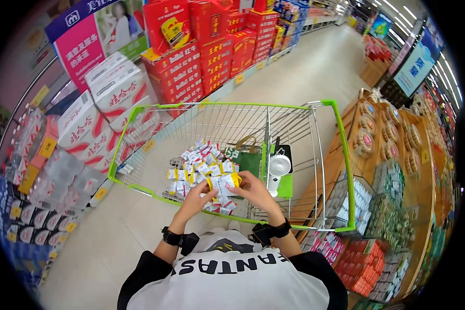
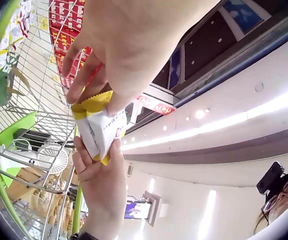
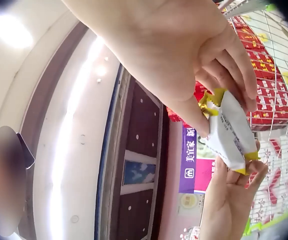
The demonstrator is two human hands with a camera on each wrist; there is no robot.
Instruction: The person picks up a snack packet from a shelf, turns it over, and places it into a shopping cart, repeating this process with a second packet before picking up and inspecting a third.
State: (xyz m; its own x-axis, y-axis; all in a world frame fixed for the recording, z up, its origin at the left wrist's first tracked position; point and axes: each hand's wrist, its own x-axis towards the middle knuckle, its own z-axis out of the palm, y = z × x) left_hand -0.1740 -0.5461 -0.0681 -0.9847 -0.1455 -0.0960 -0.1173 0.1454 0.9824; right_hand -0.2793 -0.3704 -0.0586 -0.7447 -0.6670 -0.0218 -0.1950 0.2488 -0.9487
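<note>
A packet [image 1: 223, 183] lay crosswise between two hands, above the pile [image 1: 195, 163] in the cart [image 1: 340, 129].
Its long axis ran from left hand [image 1: 195, 199] to right hand [image 1: 256, 192], a yellow end toward each, so neither hand was plainly nearer; both had thumb and fingers closed to a narrow pinch, gripping opposite ends. The packet was clear of the cart's near rail, toward the pile side.

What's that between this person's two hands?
A yellow-and-white packet, pinched by the left hand and right hand; the head view shows it.
</note>
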